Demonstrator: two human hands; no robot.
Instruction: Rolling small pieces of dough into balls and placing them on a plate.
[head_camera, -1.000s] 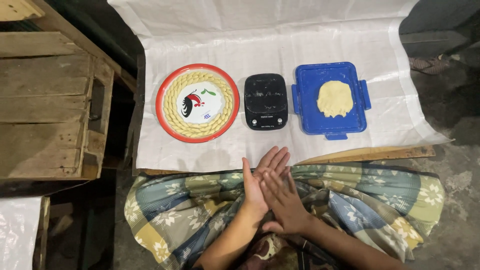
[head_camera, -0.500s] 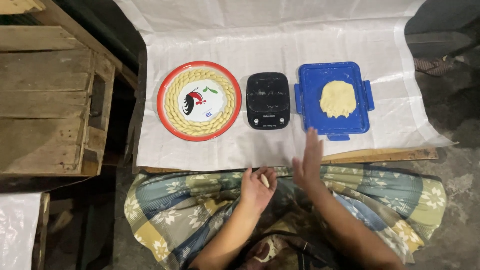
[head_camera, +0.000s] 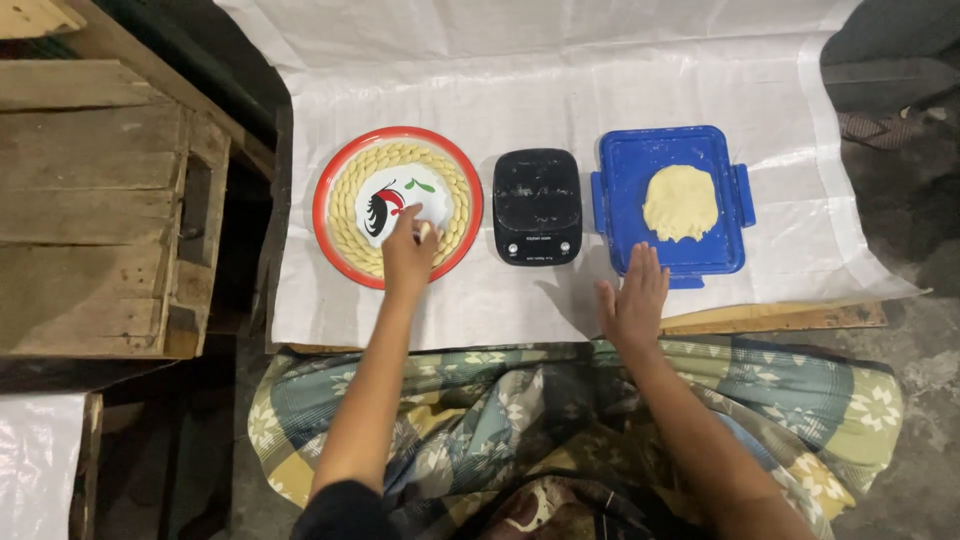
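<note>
My left hand reaches onto the red-rimmed round plate and pinches a small pale dough piece at the inner edge of the rings of similar pieces laid around the plate. My right hand lies flat with fingers apart on the white sheet, its fingertips at the near edge of the blue lid-like tray. A flattened lump of pale dough rests on that tray. A black kitchen scale stands between plate and tray.
Everything sits on a white woven sheet over a board. A wooden crate stands to the left. My checked, flowered cloth covers my lap. A sandal lies at the far right.
My hands were pressed together over my lap. They parted: the left moved out to the plate with a dough piece, the right went forward to the blue tray's near edge.
</note>
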